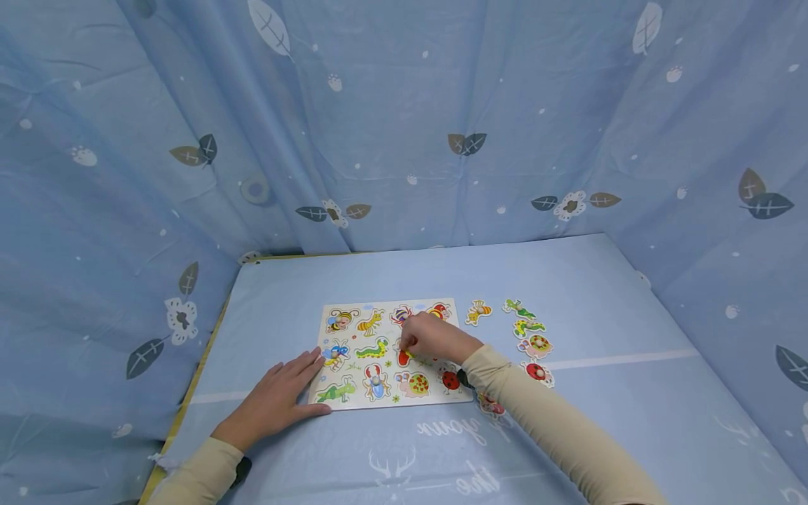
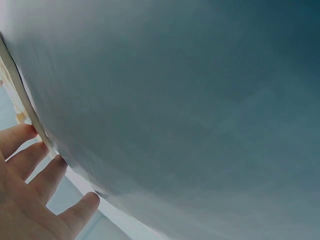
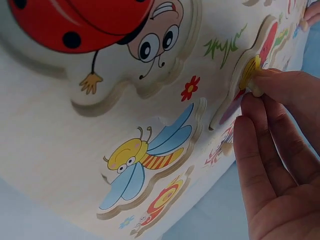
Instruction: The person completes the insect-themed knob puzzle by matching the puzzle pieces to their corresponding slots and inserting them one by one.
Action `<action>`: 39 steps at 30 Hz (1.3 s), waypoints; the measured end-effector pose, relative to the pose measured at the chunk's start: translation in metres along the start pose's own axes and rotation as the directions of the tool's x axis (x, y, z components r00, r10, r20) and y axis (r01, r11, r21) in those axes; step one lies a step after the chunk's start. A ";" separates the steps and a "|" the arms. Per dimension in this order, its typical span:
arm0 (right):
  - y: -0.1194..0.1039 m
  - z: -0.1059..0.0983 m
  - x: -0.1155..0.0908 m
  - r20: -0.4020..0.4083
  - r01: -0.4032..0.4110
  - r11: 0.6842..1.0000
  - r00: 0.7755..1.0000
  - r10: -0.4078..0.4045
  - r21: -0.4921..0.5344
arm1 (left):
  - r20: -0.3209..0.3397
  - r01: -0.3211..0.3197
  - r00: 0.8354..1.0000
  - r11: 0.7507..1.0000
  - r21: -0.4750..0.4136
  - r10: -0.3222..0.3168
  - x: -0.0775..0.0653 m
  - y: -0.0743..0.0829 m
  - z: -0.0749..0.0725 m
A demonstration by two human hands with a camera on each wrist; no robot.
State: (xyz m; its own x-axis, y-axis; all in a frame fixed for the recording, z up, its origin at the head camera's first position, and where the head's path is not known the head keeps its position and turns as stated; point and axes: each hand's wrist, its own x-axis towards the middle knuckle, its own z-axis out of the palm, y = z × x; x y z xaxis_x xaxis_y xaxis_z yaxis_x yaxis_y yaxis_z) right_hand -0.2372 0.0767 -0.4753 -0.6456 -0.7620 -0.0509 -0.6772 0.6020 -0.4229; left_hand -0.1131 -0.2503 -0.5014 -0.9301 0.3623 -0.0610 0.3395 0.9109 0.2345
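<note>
A pale wooden insect puzzle board (image 1: 435, 401) lies on the table. My left hand (image 1: 280, 393) rests at its left edge, fingers stretched out; in the left wrist view those fingertips (image 2: 57, 162) touch the board's edge. My right hand (image 1: 435, 337) reaches over the board's right half. Between thumb and fingers it pinches the knob of a butterfly piece (image 3: 268, 44) with red and purple wings and a yellow body. This piece overlaps its recess in the right wrist view. Nearby are the printed ladybug recess (image 3: 95, 25) and dragonfly recess (image 3: 150, 155).
Right of the board lie loose knobbed pieces: a yellow striped insect (image 1: 478, 312), a grasshopper (image 1: 519, 308), a caterpillar (image 1: 529, 327), a snail (image 1: 535, 346) and a ladybug (image 1: 538, 374). A reddish piece (image 1: 491, 405) sits partly under the right sleeve. Blue patterned curtains (image 1: 404, 126) surround the table.
</note>
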 end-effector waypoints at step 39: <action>0.000 0.000 0.002 0.007 -0.024 0.999 1.000 0.024 0.044 | 0.003 0.001 1.000 1.000 0.001 -0.001 0.001 -0.004 0.003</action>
State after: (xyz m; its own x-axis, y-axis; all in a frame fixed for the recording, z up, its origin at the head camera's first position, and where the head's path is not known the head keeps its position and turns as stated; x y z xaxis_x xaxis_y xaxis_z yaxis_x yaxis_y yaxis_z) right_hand -0.2382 0.0753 -0.4756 -0.6592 -0.7489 -0.0676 -0.6449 0.6094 -0.4612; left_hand -0.1149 -0.2528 -0.5056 -0.9299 0.3621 -0.0641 0.3388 0.9114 0.2335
